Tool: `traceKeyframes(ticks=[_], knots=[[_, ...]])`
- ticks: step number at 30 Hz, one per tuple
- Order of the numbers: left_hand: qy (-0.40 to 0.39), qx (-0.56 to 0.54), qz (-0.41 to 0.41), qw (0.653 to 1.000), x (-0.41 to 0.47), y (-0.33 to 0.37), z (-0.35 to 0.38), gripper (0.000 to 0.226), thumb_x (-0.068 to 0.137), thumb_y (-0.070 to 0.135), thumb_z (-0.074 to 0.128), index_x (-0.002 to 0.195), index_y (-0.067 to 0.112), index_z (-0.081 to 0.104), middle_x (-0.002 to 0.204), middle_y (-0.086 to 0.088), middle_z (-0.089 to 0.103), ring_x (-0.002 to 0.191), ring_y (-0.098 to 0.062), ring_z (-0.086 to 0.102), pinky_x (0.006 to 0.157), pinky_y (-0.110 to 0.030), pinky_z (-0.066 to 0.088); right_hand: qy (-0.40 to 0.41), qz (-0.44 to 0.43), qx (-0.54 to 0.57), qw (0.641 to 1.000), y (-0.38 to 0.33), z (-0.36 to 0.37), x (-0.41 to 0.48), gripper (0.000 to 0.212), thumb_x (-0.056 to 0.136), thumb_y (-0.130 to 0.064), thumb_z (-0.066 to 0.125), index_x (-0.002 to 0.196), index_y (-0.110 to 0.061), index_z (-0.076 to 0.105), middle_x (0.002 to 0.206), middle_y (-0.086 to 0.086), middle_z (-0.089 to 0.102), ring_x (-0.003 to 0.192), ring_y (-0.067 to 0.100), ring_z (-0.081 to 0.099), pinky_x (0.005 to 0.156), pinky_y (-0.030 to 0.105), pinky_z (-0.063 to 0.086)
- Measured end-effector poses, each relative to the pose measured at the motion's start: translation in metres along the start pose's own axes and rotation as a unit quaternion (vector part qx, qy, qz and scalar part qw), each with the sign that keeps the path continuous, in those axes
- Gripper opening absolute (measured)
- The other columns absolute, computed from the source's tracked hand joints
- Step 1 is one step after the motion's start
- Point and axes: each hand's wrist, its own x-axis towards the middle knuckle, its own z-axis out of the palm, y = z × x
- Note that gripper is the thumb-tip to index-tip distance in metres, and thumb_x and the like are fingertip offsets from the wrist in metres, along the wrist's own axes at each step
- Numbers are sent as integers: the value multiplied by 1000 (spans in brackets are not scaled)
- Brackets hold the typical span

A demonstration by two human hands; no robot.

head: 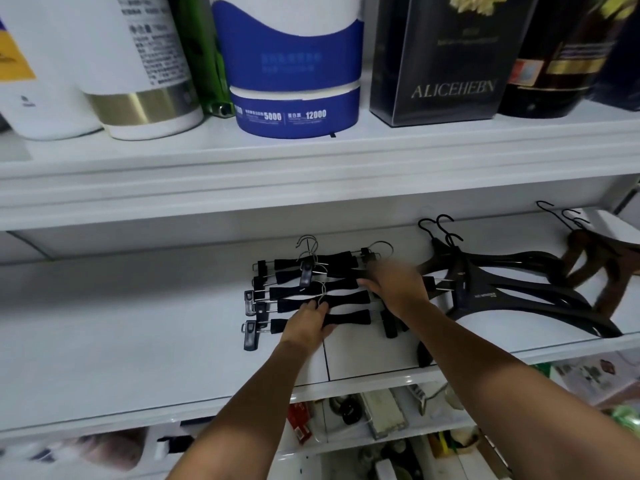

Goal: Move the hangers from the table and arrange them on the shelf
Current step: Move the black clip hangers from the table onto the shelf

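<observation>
Middle shelf (138, 323), white, contents as counted:

1. Clip hangers (346, 299), black bars with silver hooks and end clips: five bars as far as I can count, lying flat in a loose stack near the shelf's middle, bars roughly parallel, clips fanned out at the left end.
2. Black coat hangers (512, 292): three hooks showing, stacked flat just to the right of the clip hangers, one arm reaching the front edge.
3. Brown wooden hangers (595, 268): three hooks showing, at the far right, partly cut off by the frame.

My left hand (308, 323): on the near bars of the clip hangers, fingers laid fairly straight across them, thumb on the nearest bar.
My right hand (394, 285): on the right end of the same stack; blurred, so I cannot tell how its fingers are set.

Upper shelf (311, 161): two white containers (145, 81), one green bottle (204, 64), one blue-and-white container (291, 81), one black box (450, 64) lettered ALICEHEBN, one dark jar (554, 64).
</observation>
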Motion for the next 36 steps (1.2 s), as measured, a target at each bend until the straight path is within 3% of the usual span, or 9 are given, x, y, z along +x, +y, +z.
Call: traceKeyframes(ticks=[10, 14, 17, 18, 21, 25, 29, 32, 36], knots=[[31, -12, 17, 999, -12, -4, -2, 53, 92, 51, 46, 131, 15, 43, 128, -8, 47, 120, -25, 42, 98, -36, 41, -21, 2, 11, 1000, -5, 0, -10, 46, 96, -51, 39, 121, -15, 55, 102, 10, 63, 96, 25, 59, 78, 31, 43], [60, 1, 13, 998, -25, -16, -14, 44, 97, 36, 45, 134, 13, 41, 136, -12, 45, 123, -28, 44, 99, -35, 40, -38, -13, 30, 999, -14, 4, -16, 47, 96, -51, 39, 123, -16, 55, 110, 10, 60, 100, 26, 59, 81, 34, 44], [78, -44, -2, 996, -42, -32, -25, 37, 98, 17, 46, 133, 3, 44, 135, -11, 47, 123, -25, 47, 90, -14, 46, -37, -21, 39, 998, -26, 3, -19, 48, 95, -51, 41, 125, -16, 56, 114, 11, 58, 100, 27, 60, 82, 33, 45], [91, -44, -17, 995, -49, -39, -28, 33, 98, 15, 45, 129, 6, 47, 130, -7, 50, 119, -23, 49, 88, -14, 46, -34, -23, 39, 998, -31, 2, -21, 48, 95, -50, 41, 125, -16, 56, 114, 11, 58, 100, 27, 60, 82, 33, 45], [110, 11, -57, 992, -63, -66, -42, 29, 97, 17, 45, 125, 11, 48, 124, -10, 51, 111, -28, 49, 92, -34, 43, -45, -29, 43, 998, -42, 1, -25, 48, 96, -51, 39, 126, -17, 53, 117, 10, 55, 102, 26, 59, 84, 33, 46], [165, 4, -87, 983, -76, -87, -62, 34, 93, 4, 45, 127, 5, 49, 126, -15, 49, 113, -33, 46, 93, -38, 41, -65, -46, 42, 996, -59, 1, -31, 51, 95, -53, 39, 129, -16, 51, 119, 9, 54, 105, 26, 58, 84, 32, 45], [212, -15, -67, 975, -75, -83, -76, 32, 95, 6, 43, 126, 4, 50, 125, -16, 50, 112, -34, 47, 94, -38, 41, -72, -76, 60, 993, -83, 7, -38, 50, 94, -52, 43, 128, -16, 50, 121, 7, 55, 107, 23, 56, 84, 31, 43], [199, -4, -20, 980, -70, -66, -72, 33, 97, 16, 44, 128, 6, 50, 126, -14, 52, 112, -33, 49, 96, -37, 39, -85, -82, 70, 991, -99, 15, -41, 47, 93, -51, 47, 123, -14, 47, 119, 7, 55, 106, 24, 55, 84, 33, 42], [109, 23, 10, 994, -64, -50, -50, 42, 98, 31, 44, 136, 14, 41, 138, -7, 43, 124, -26, 41, 104, -33, 32, -96, -75, 78, 990, -114, 23, -42, 51, 92, -49, 51, 126, -12, 45, 120, 9, 56, 109, 27, 55, 86, 35, 43]])
